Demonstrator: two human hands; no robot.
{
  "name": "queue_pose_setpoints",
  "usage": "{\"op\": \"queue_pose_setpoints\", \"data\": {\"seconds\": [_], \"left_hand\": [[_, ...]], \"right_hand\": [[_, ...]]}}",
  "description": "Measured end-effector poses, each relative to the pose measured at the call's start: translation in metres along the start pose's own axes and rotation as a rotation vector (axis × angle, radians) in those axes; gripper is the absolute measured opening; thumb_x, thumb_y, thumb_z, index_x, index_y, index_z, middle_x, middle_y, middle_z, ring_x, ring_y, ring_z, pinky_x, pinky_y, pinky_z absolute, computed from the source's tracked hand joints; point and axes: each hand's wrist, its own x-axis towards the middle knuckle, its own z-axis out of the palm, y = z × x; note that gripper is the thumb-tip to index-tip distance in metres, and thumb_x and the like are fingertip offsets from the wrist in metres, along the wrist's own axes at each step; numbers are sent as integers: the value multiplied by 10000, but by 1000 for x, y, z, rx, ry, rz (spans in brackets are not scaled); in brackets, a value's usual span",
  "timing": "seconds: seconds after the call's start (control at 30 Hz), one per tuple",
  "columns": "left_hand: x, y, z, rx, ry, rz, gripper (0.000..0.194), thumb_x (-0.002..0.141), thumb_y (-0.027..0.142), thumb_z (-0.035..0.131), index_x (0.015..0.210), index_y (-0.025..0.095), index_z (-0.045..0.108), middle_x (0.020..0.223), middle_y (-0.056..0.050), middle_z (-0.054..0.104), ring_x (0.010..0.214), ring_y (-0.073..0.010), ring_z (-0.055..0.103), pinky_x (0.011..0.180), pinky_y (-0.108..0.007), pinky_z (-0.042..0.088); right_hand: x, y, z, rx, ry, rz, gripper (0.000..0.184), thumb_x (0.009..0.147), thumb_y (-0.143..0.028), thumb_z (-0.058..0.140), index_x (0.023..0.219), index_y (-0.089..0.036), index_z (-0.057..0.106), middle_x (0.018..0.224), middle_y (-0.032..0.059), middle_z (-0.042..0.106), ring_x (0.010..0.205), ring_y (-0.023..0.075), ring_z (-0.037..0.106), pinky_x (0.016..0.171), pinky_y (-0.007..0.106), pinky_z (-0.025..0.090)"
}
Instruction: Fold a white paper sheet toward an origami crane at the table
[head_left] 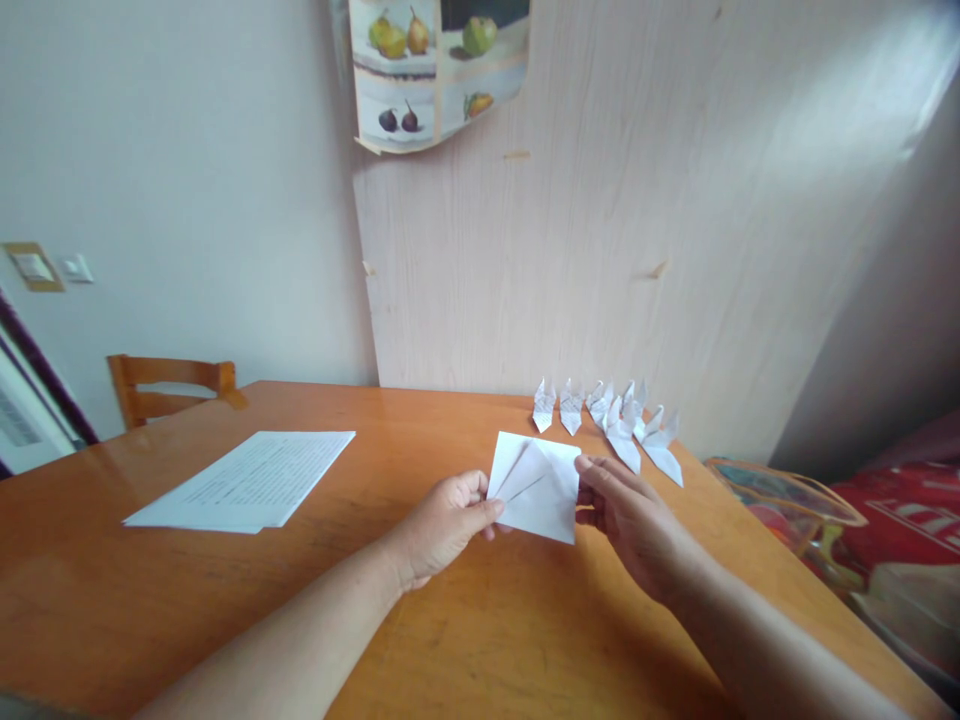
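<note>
A white folded square of paper is held up above the table between my two hands, with slanting fold lines on the face toward me. My left hand pinches its lower left edge, thumb on the front and fingers behind. At the right edge, my right hand grips it near the upper corner, the thumb along the edge and the fingers partly hidden behind. Just beyond the paper stand several folded paper figures with pointed tips, some showing printed text.
On the left of the wooden table lies a stack of printed sheets. A wooden chair stands past the far left edge. Bags and a red cloth lie beyond the right edge. A fruit poster hangs on the wall behind.
</note>
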Motion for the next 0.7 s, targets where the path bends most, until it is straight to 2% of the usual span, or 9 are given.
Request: {"op": "queue_pose_setpoints", "data": {"seconds": [0.1,0.27,0.3,0.37,0.43,0.5,0.63,0.7], "left_hand": [[-1,1,0,-8,-21,-10,216,882,295,586,1020,137,533,899,-77,673,813,-181,617,708,-296,444],[0,-2,-1,133,57,62,532,924,353,563,1387,175,369,787,-1,628,734,-156,583,752,-323,448],[-1,-3,-1,178,78,101,557,933,370,553,1421,189,352,844,-20,643,785,-167,596,789,-339,455],[-2,-3,0,284,116,207,575,917,391,586,1432,225,391,1094,-84,644,992,-209,600,912,-382,446],[-4,-3,1,430,148,334,633,836,378,699,1410,267,457,1328,-104,545,1205,-259,514,1044,-425,383],[-5,-2,1,587,176,445,678,763,317,772,1386,301,504,1400,-89,490,1290,-284,443,1106,-451,328],[-3,-3,0,760,221,584,408,837,173,648,1225,299,646,1244,-73,597,1174,-254,520,1057,-440,370],[-1,-4,-2,770,222,601,292,881,158,580,1121,276,697,1118,-65,645,1068,-231,559,998,-412,401]], "right_hand": [[-3,2,5,25,-42,3,283,848,-419,684,1023,-211,608,916,37,630,788,180,567,674,312,436],[0,5,5,73,48,38,549,767,-300,735,1265,-226,516,898,28,638,763,185,596,642,297,451],[1,6,5,78,73,43,586,758,-294,739,1290,-227,502,892,28,638,761,188,602,642,299,458],[3,7,3,90,111,50,626,750,-288,740,1319,-229,487,892,33,645,769,195,616,650,306,473],[4,8,1,105,138,59,640,750,-283,740,1332,-232,482,906,42,655,785,202,629,661,314,488],[4,8,1,124,149,75,642,747,-274,742,1333,-230,484,938,56,665,805,209,638,668,321,499],[1,7,5,160,94,108,620,742,-267,761,1302,-224,500,971,67,675,822,203,641,668,310,505],[-1,6,6,156,65,114,532,771,-322,756,1244,-214,538,902,54,674,756,178,626,635,291,486]]}}
